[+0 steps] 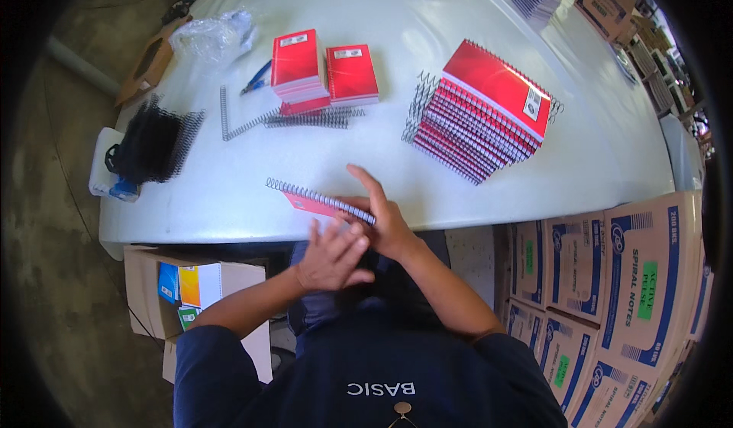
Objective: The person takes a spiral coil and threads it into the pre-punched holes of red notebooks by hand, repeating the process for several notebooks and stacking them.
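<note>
A red spiral notebook (302, 202) is held tilted over the table's near edge, its wire coil along the upper side. The coil's loose end (275, 184) sticks out past the notebook's left end. My right hand (388, 226) grips the notebook's right end, with one finger raised away from it. My left hand (334, 257) is just below the notebook, fingers stretched out and close to the coil; whether they touch it I cannot tell. Farther right stands a tall leaning stack of red spiral notebooks (489, 92), with loose coils beside it.
Two piles of red notebooks (296, 58) (353, 71) sit mid-table, near blue-handled pliers (257, 79) and loose wire coils (317, 118). Black coils (149, 142) lie at the left, clear plastic wrap (214, 35) behind. Cartons (641, 275) are stacked at my right; an open carton (141, 290) stands lower left.
</note>
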The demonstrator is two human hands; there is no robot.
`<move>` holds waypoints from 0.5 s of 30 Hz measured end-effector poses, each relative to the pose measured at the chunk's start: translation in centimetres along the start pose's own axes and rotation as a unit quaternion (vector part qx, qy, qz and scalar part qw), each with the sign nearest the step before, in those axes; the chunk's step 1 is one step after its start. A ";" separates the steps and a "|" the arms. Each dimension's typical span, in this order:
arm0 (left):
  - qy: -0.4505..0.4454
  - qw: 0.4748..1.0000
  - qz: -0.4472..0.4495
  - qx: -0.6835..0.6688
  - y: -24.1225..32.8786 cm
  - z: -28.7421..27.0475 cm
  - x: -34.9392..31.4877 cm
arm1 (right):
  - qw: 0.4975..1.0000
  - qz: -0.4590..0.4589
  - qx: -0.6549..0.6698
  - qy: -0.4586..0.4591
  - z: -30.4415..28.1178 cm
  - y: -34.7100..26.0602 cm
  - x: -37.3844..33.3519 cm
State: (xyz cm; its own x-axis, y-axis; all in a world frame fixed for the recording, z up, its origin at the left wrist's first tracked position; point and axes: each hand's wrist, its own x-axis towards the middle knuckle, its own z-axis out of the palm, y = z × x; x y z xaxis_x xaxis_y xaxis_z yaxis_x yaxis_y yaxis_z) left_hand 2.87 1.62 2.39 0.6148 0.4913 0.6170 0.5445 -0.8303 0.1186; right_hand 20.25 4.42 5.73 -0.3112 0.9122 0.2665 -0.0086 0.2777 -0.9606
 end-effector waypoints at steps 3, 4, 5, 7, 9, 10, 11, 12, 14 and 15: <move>0.025 0.992 -0.066 0.100 1.4 -4.2 6.5 | 0.997 0.032 0.064 0.007 -0.2 0.4 -0.6; -0.036 0.995 -0.063 0.065 1.1 -4.8 7.5 | 0.998 0.048 0.024 0.019 -0.2 0.3 -0.5; -0.096 0.993 -0.059 0.029 0.9 -5.2 8.4 | 0.997 0.064 -0.017 0.031 -0.2 0.2 -0.5; -0.078 0.994 -0.080 -0.002 0.3 -6.2 9.9 | 0.997 0.068 -0.008 0.017 -0.4 -0.4 -0.1; -0.192 0.970 -0.099 -0.107 -1.0 -7.1 10.6 | 0.996 0.083 0.013 -0.010 -0.6 -0.8 0.2; -0.197 0.965 -0.109 -0.134 -1.3 -7.2 10.7 | 0.997 0.080 0.012 -0.008 -0.5 -0.9 0.3; -0.197 0.966 -0.106 -0.133 -1.3 -7.2 10.9 | 0.996 0.072 0.047 0.004 -0.3 -0.9 0.3; -0.195 0.967 -0.099 -0.130 -1.1 -7.1 11.1 | 0.994 0.065 0.081 0.017 -0.2 -0.8 0.2; -0.193 0.969 -0.088 -0.128 -0.9 -7.0 11.3 | 0.998 0.055 0.023 0.023 -0.3 -0.2 0.2; -0.194 0.971 -0.084 -0.110 -0.8 -6.8 11.3 | 0.998 0.046 -0.033 0.025 -0.4 0.2 0.2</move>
State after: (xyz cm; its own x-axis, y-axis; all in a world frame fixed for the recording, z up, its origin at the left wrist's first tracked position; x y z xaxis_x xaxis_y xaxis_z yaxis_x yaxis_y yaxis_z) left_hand 5.42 6.06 14.56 0.7197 0.6510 0.2412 0.5466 -0.7455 0.3814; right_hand 20.53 4.80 5.59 -0.2596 0.9483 0.1825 0.0819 0.2099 -0.9743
